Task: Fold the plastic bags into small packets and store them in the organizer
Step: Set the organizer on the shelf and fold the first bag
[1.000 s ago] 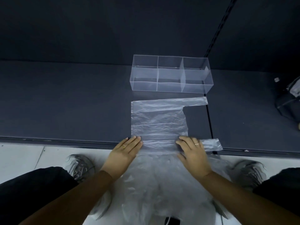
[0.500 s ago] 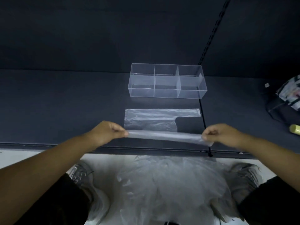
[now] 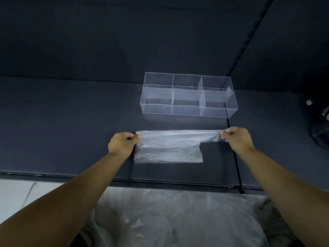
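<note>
A clear plastic bag (image 3: 169, 148) lies folded in half on the dark shelf (image 3: 71, 131), its handle strip reaching right. My left hand (image 3: 122, 144) pinches the bag's far left corner. My right hand (image 3: 235, 139) pinches the end of the handle strip on the far right. Both hands hold the folded-over edge against the bag's far edge. Behind the bag stands the clear organizer (image 3: 188, 97) with three compartments side by side, all holding nothing that I can see.
A heap of loose clear plastic bags (image 3: 174, 220) lies below the shelf's front edge, between my arms. A dark bag-like object (image 3: 320, 129) sits at the far right of the shelf. A black vertical rail (image 3: 236, 163) crosses the shelf by my right wrist.
Both hands took hold of the bag's near edge, lifted it and carried it away from me, folding the bag in half. The view has moved closer to the shelf.
</note>
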